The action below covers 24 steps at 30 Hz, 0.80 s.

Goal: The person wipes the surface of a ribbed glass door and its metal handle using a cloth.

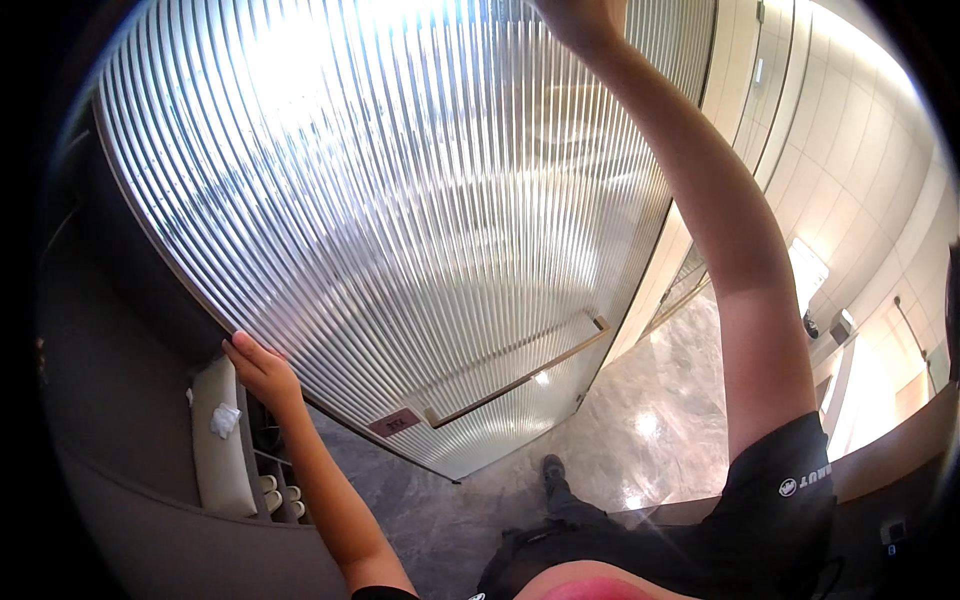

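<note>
A large ribbed glass door (420,225) stands ajar in front of me, with a long metal towel-bar style handle (517,390) low on its face and a small sign bearing writing near its edge. My left hand (262,371) grips the door's dark left edge, fingers around it. Raised to the top of the picture is my right hand (581,19), at the upper part of the glass; its fingers are cut off by the frame, so what it holds or touches cannot be told.
At the left, a padded bench (217,450) bears a crumpled white tissue (225,420), with slippers (271,491) on shelves beside it. A door frame (660,262) and tiled wall (847,172) rise at the right. My shoe (553,466) rests on the glossy grey floor (637,427).
</note>
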{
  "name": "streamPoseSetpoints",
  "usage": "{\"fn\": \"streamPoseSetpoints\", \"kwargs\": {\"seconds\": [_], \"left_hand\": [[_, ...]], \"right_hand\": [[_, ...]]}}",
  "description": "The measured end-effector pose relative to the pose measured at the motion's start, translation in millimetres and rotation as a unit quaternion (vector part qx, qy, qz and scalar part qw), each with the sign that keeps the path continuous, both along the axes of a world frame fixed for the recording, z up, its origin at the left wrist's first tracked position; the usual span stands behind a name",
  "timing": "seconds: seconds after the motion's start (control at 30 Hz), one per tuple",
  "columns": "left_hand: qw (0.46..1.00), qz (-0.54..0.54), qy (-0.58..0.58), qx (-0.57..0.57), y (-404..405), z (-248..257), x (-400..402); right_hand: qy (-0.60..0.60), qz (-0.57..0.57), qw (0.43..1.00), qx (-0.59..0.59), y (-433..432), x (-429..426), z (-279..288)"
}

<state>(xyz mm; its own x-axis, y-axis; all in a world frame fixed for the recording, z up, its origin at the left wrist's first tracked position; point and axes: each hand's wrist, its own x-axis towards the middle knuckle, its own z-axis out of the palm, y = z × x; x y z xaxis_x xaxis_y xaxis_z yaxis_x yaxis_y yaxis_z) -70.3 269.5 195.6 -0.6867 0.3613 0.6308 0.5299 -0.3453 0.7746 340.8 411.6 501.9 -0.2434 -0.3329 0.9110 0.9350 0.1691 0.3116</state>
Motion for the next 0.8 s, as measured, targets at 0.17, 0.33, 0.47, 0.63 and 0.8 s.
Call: {"fn": "streamPoseSetpoints", "kwargs": {"seconds": [0.17,0.33,0.47,0.63,0.8], "left_hand": [[1.0,0.004,-0.008,0.008,3,1,5],[1.0,-0.027,0.006,-0.016,1,-3,-8],[1.0,-0.028,0.0,-0.009,1,-2,-3],[0.999,-0.025,0.02,-0.011,1,-3,-4],[1.0,-0.02,0.014,-0.004,-1,0,0]], "right_hand": [[-0.053,0.056,0.986,0.151,6,2,-9],[0.014,0.034,0.998,0.06,-3,-8,-27],[0.016,0.067,0.997,0.028,1,-4,-37],[0.022,0.052,0.998,0.002,0,-1,-54],[-0.002,0.035,0.998,-0.047,1,4,-68]]}}
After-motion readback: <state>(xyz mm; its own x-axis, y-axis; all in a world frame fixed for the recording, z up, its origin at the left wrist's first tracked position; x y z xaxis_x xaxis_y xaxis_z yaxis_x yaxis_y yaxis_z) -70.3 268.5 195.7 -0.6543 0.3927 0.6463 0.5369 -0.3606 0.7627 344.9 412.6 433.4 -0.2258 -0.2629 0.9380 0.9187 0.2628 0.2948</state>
